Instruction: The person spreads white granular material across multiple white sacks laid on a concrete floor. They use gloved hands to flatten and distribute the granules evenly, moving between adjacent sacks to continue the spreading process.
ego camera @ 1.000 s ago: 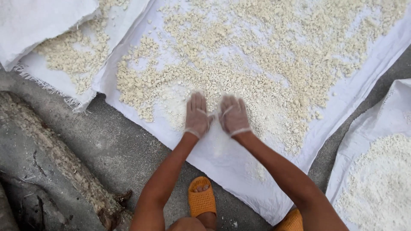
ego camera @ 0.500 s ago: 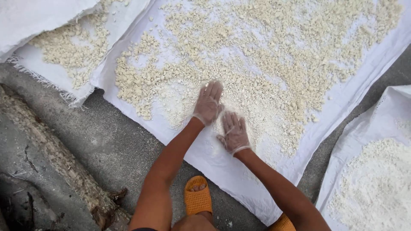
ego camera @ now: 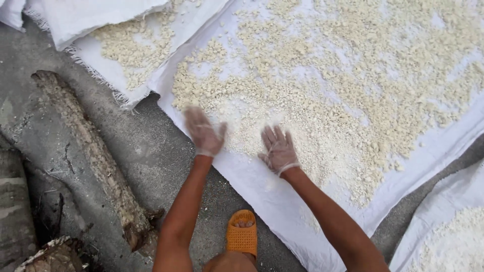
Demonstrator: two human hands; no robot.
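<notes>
Two hands are being held out over a big white cloth [ego camera: 262, 186] that is lying on the ground. Thin see-through gloves are being worn on both. The left hand [ego camera: 204, 132] is blurred, with its fingers spread and nothing pinched in them. The right hand [ego camera: 278, 150] is being held flat, fingers spread wide too, and nothing is being gripped by it. Pale crumbly bits [ego camera: 322, 85] are lying all over the cloth, just in front of the hands and far beyond them; whether the bits are being touched right now cannot be told. The bits are piled thicker just beyond the left hand and thinner in front of the right hand. It looks as if the bits are being spread out over the cloth, and this step seems to be only partly done, since lumps and bare patches are both showing. For a next move, flat open palms and light sweeps would be called for, so that no bits are being pushed off the cloth's near edge. An orange sandal [ego camera: 241, 234] is being worn just behind the hands. A rough log [ego camera: 91, 151] is lying well to the left of the left hand. More cloths with pale bits are lying beyond the left hand [ego camera: 126, 45] and to the right of the right hand [ego camera: 448, 236].
</notes>
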